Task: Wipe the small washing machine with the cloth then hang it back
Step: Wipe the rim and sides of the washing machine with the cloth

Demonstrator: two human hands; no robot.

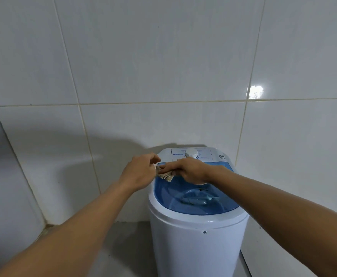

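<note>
The small white washing machine stands against the tiled wall, with a translucent blue lid and a white dial on its back panel. A small beige cloth lies bunched on the lid's far left edge. My right hand lies flat over the cloth, fingers pointing left, pressing it onto the lid. My left hand is at the machine's left rim, its fingertips curled and touching the cloth's left end. Most of the cloth is hidden under my right hand.
White wall tiles fill the view behind the machine, and a side wall meets them in a corner at the left. Grey floor shows left of the machine. A white surface stands right of the machine.
</note>
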